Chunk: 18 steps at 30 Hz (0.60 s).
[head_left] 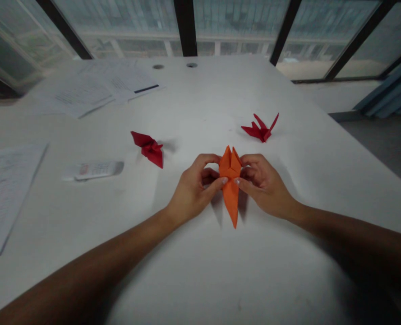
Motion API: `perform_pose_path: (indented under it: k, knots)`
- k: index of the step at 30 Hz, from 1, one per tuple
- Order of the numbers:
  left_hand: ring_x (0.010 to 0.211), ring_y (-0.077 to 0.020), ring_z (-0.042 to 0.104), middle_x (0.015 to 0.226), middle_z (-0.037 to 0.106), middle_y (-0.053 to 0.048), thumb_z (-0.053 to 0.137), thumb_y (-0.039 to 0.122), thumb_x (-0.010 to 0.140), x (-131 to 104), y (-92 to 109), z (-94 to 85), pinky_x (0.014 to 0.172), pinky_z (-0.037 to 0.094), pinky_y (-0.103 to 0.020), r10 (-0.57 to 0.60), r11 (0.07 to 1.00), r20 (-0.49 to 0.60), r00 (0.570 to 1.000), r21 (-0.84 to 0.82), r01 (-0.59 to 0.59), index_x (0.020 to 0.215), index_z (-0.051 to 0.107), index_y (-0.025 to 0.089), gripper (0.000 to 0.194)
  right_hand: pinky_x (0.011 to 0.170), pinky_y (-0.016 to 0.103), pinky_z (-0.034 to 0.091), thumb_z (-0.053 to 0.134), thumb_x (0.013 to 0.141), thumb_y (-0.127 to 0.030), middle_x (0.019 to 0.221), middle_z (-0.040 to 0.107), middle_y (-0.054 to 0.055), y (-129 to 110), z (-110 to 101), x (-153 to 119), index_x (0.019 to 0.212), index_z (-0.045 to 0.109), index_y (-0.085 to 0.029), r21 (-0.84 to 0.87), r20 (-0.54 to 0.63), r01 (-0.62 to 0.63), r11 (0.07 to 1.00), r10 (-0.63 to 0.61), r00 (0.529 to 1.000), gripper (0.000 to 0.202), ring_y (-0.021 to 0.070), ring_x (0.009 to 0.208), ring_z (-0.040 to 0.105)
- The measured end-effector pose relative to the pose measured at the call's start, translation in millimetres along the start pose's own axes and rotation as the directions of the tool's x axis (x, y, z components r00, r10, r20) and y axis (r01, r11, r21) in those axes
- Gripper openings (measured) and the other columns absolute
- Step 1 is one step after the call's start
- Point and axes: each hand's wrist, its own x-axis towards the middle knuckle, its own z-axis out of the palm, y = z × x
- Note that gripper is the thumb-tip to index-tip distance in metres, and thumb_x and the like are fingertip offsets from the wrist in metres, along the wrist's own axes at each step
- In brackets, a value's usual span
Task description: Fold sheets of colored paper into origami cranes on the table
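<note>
Near the middle of the frame, a piece of folded orange paper [231, 192] is sitting directly between the two hands, touching both, with neither hand lying clearly nearer. Its long axis is running almost straight up and down the frame: two slit points are facing the top edge, and a single tapering tip is pointing toward the bottom, leaning slightly right. The left hand [192, 187] is pinching its left edge and the right hand [269, 187] its right edge, each closing narrowly, with the thumbs meeting the paper around its waist and the forefingers reaching its upper sides. Whether the lower tip is touching the white table [200, 266] is hard to tell. A red folded paper piece [149, 148] is lying up and left of the left hand, and a red paper crane [261, 132] is resting above the right hand.
</note>
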Motion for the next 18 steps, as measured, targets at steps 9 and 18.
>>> perform_pose_path:
  k: [9,18]
  knots:
    - [0.095,-0.0153,0.070,0.139,0.058,-0.011,0.064,0.015,0.094,-7,7,0.7,0.074,0.065,-0.027,0.260,0.903,0.020,0.965,0.350,-0.251,0.096,0.058,0.019,0.007,0.078,0.035,0.054,0.064,0.093,-0.022,0.100,0.063,0.002,-1,0,0,0.098,0.061,-0.026,-0.205,0.017,0.160,0.965,-0.160,0.987,0.008,0.0185,0.088,0.064]
    - [0.096,-0.0167,0.069,0.133,0.060,-0.011,0.066,0.020,0.093,-7,7,0.8,0.076,0.066,-0.029,0.322,0.860,0.022,0.947,0.411,-0.302,0.100,0.064,0.020,0.007,0.082,0.037,0.056,0.062,0.092,-0.019,0.104,0.067,0.005,-11,0,0,0.109,0.065,-0.027,-0.413,0.054,0.277,0.868,-0.280,0.958,0.019,0.0208,0.092,0.065]
